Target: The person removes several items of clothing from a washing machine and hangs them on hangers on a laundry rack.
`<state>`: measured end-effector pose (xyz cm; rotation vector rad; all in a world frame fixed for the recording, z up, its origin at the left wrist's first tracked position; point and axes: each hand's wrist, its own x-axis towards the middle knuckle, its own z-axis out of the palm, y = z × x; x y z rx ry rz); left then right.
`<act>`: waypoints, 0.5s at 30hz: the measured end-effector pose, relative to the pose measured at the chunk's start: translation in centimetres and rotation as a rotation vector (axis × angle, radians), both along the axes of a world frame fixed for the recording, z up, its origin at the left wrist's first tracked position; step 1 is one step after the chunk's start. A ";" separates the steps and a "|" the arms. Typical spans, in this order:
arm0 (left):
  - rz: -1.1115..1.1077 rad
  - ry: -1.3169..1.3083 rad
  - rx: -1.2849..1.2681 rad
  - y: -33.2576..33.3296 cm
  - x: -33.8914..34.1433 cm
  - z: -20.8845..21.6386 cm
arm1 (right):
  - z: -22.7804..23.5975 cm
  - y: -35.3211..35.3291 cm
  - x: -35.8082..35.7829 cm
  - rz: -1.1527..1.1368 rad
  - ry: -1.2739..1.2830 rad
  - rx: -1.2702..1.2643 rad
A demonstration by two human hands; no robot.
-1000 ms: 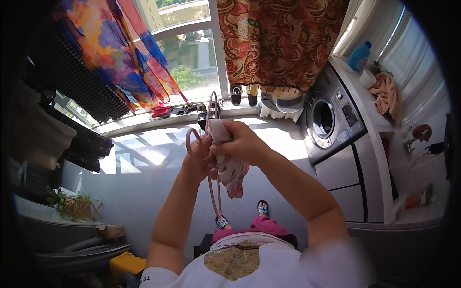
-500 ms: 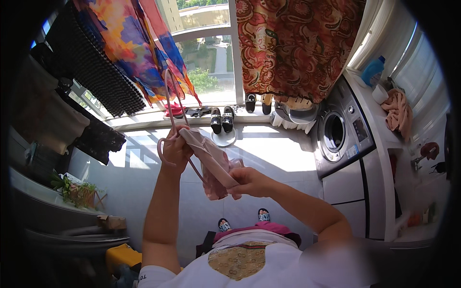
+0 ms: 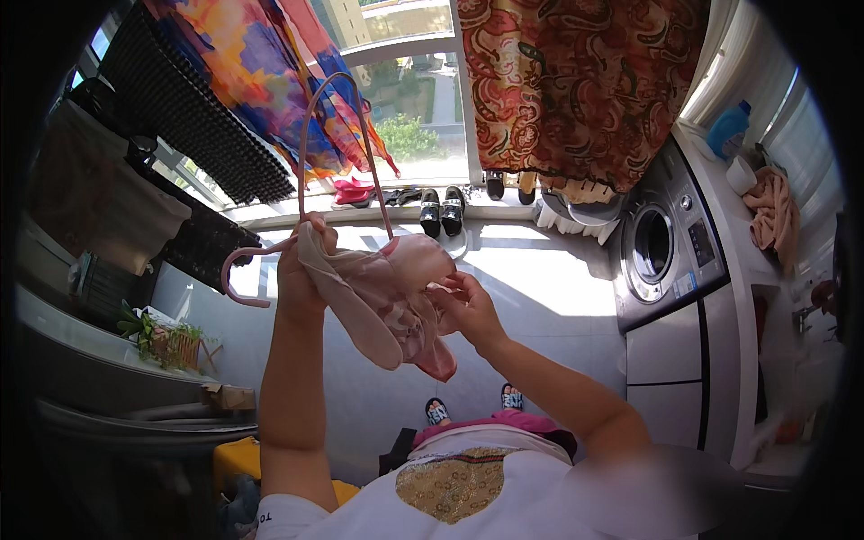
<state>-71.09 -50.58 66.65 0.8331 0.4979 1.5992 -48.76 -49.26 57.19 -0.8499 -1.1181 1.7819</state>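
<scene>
My left hand (image 3: 304, 270) is closed around a pink hanger (image 3: 303, 148) and the near edge of a pale pink bra (image 3: 364, 310). The hanger's hook curves out to the left of that hand, while its long loop rises toward the window. Soft and crumpled, the bra hangs between my two hands, with one rounded cup uppermost and a smooth band drooping below. My right hand (image 3: 470, 310) pinches the bra's right side, fingertips bent against the fabric. Part of the hanger is hidden behind the bra.
A front-loading washing machine (image 3: 652, 252) stands at the right under a counter with a blue bottle (image 3: 727, 130) and a peach towel (image 3: 772, 211). Patterned cloths (image 3: 576, 90) hang by the window. Black sandals (image 3: 441, 211) lie by the sill; a potted plant (image 3: 166, 342) is at left.
The bra has opened out and turned, bringing a rounded cup up. My left hand has shifted left and the hanger has swung, its hook now pointing left. My right hand has moved slightly right and up.
</scene>
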 end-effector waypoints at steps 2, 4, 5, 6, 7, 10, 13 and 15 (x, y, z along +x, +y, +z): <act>-0.028 -0.003 -0.003 -0.1 -0.4 -0.1 | 1.4 1.3 -0.3 0.043 -0.003 -0.030; -0.013 0.060 -0.004 -0.2 0.3 0.2 | 2.0 1.9 -0.1 0.185 -0.044 0.044; 0.072 0.131 -0.051 -0.4 0.7 0.4 | 1.7 2.2 -0.3 0.138 0.054 0.007; 0.157 0.202 -0.098 -0.6 1.2 0.5 | 2.0 2.7 -0.2 0.133 0.025 0.038; 0.208 0.261 -0.099 -1.0 1.5 0.4 | 2.4 3.6 0.2 0.132 -0.009 0.072; 0.191 0.350 -0.154 -2.0 1.6 -0.5 | 4.5 5.7 1.4 0.130 -0.008 -0.066; 0.117 0.372 -0.284 -3.5 2.8 -1.3 | 7.2 6.7 1.5 0.123 0.098 -0.150; -0.008 0.392 -0.350 -4.2 2.9 -2.4 | 10.1 6.2 1.6 0.185 0.127 -0.229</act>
